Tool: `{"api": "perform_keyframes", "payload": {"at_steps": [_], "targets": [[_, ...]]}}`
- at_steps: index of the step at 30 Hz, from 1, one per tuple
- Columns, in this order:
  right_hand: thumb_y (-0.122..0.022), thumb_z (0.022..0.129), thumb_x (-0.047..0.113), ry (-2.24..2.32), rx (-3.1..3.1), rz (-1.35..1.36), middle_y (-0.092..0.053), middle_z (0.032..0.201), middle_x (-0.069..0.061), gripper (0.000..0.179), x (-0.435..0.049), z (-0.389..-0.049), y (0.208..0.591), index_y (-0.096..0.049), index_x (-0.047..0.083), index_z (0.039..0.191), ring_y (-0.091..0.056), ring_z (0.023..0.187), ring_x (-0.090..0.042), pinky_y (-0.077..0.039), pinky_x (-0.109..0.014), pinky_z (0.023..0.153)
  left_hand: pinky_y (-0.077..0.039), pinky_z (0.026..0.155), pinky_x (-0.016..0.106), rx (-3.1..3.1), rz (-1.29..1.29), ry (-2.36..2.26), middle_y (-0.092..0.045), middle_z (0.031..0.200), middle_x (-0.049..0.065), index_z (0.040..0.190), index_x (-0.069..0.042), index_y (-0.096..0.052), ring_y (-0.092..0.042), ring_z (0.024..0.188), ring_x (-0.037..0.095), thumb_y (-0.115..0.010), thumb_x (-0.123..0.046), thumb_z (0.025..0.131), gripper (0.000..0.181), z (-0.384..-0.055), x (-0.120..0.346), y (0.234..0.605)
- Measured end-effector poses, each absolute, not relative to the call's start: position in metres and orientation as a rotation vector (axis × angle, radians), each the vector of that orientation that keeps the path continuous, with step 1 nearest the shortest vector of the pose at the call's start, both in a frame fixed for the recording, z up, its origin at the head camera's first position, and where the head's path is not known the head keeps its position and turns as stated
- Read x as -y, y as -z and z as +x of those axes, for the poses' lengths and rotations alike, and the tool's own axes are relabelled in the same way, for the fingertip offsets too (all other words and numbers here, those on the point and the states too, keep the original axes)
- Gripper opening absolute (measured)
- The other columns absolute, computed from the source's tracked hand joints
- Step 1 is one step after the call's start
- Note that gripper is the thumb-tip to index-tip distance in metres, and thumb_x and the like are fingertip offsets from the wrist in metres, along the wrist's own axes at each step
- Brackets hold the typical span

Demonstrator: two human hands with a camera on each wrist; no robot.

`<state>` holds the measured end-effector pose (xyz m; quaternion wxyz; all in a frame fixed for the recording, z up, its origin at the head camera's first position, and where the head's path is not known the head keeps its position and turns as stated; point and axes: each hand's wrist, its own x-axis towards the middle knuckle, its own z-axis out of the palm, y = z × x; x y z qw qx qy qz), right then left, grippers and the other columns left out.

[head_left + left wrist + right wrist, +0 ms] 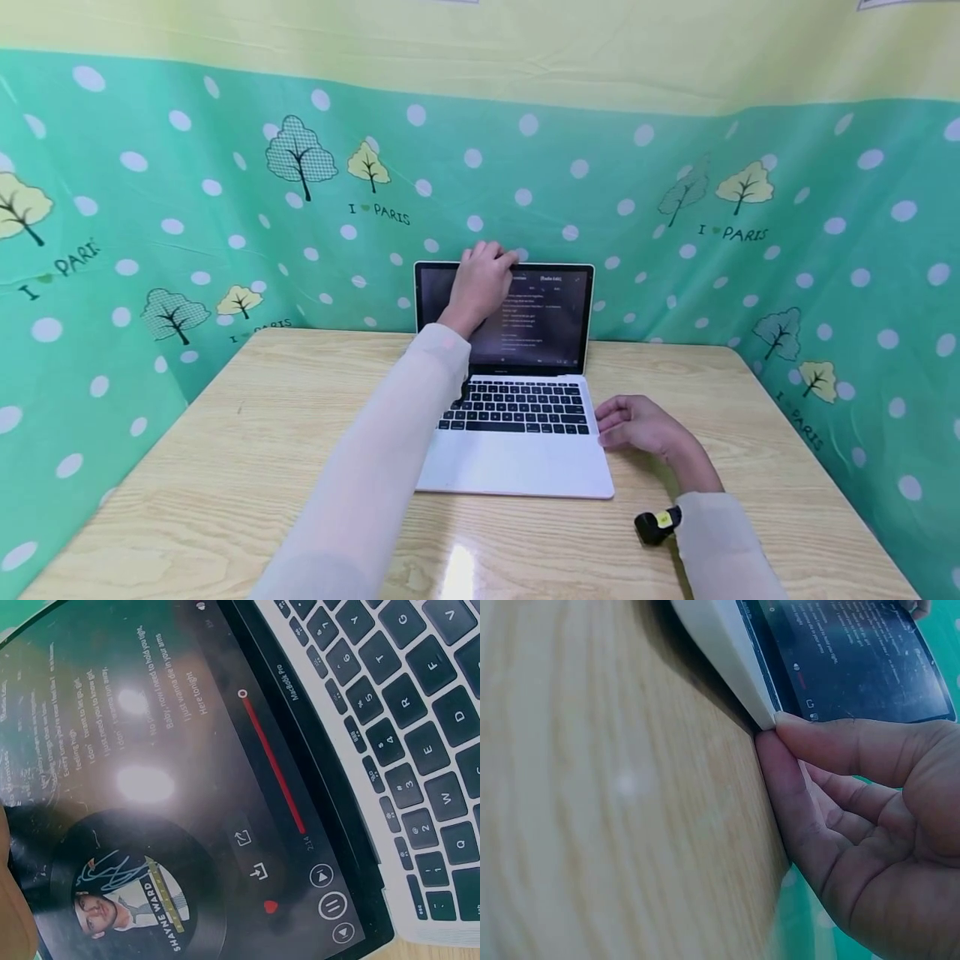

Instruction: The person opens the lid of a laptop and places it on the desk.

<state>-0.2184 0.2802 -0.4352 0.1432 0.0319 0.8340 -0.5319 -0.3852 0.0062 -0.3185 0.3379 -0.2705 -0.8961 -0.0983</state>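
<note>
An unfolded laptop (517, 467) sits on the wooden table, its lid raised and its screen (247, 795) lit with song lyrics and playback controls. At the top edge of the lid, my left hand (483, 283) grips the rim with its fingers bent over it, covering part of the screen. My right hand (637, 425) is at the right side of the keyboard half. The right wrist view shows its thumb (840, 746) on top of the base's edge and the index finger (787, 787) beneath, pinching it close above the tabletop.
The light wooden table (225, 467) spreads around the laptop. A green and yellow curtain (480, 158) with dots and trees closes off the back and both sides. A small black device (654, 527) is strapped at my right wrist.
</note>
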Motion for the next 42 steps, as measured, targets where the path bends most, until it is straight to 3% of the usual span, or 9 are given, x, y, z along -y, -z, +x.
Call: {"api": "perform_keyframes", "payload": {"at_steps": [12, 26, 42], "targets": [[-0.075, 0.079, -0.014, 1.548, -2.395, 0.106, -0.065, 0.102, -0.019, 0.045, -0.279, -0.217, 0.434, -0.057, -0.010, 0.120, -0.067, 0.084, -0.024, -0.061, -0.036, 0.077, -0.044, 0.083, 0.037, 2.368, -0.709, 0.240, -0.064, 0.115, 0.003, 0.134, -0.021, -0.070, -0.055, 0.099, 0.023, -0.054, -0.017, 0.105, 0.033, -0.385, -0.006, 0.316], [-0.075, 0.079, -0.012, 1.528, -2.396, 0.091, -0.067, 0.101, -0.018, 0.046, -0.282, -0.221, 0.434, -0.057, -0.010, 0.121, -0.068, 0.082, -0.022, -0.061, -0.036, 0.076, -0.044, 0.076, 0.038, 2.286, -0.845, 0.249, -0.066, 0.104, 0.003, 0.115, -0.017, -0.076, -0.056, 0.091, 0.025, -0.054, -0.012, 0.100, 0.027, -0.376, -0.001, 0.304], [-0.074, 0.080, -0.014, 1.525, -2.382, 0.062, -0.065, 0.103, -0.020, 0.046, -0.285, -0.224, 0.434, -0.055, -0.011, 0.122, -0.067, 0.084, -0.023, -0.061, -0.038, 0.077, -0.049, 0.074, 0.038, 2.104, -0.988, 0.260, -0.069, 0.104, 0.005, 0.108, -0.009, -0.074, -0.060, 0.090, 0.025, -0.056, -0.010, 0.097, 0.021, -0.349, -0.003, 0.301]]}}
